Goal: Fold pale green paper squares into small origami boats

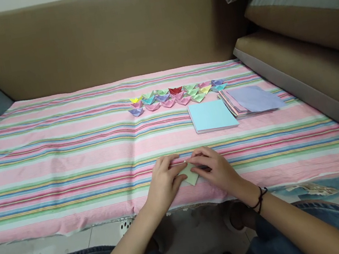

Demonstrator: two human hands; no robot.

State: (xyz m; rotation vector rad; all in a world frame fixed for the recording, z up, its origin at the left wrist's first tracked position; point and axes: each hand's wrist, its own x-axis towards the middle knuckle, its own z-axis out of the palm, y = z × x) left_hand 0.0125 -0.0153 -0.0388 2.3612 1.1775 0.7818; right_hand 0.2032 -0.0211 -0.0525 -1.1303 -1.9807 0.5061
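Observation:
A small piece of folded pale green paper lies near the front edge of the striped cloth, its lower corner pointing toward me. My left hand grips its left side, thumb and fingers bent around the edge. On the other side, my right hand pinches the upper right part between thumb and fingers. The fingertips of both hands almost meet at the top of the paper and hide part of its edges. A dark cord circles my right wrist.
Several small folded paper boats stand in rows farther back. A stack of light blue square paper lies before them, beside a looser pile topped with lavender paper. Cushions rise at the right; a brown backrest closes the back.

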